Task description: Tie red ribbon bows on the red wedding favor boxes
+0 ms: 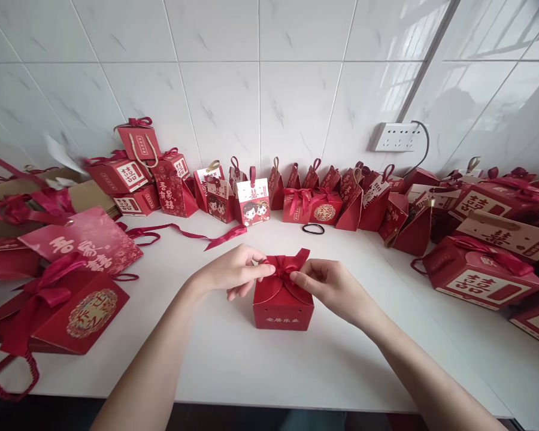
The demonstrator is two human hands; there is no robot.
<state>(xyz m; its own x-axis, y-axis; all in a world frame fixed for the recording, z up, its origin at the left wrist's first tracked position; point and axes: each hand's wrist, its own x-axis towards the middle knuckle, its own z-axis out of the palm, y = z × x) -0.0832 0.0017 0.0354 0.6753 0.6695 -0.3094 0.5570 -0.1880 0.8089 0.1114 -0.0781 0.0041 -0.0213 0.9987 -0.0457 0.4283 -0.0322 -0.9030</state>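
Note:
A red gift box (282,316) with pale lettering on its front stands upright on the white table, its curved top flaps folded shut. Across its top lies a red ribbon (303,257) tied in a bow. My left hand (239,272) pinches the ribbon from the left, thumb and forefinger close to the knot. From the right, my right hand (330,284) grips the bow's other side between thumb and forefinger. Its remaining fingers are curled and partly hidden.
Several red gift boxes line the tiled wall, including a white-fronted box (253,203). A loose ribbon (227,237) and a black hair tie (313,228) lie behind my hands. Larger boxes sit left (92,317) and right (485,278). A power strip (397,137) is on the wall.

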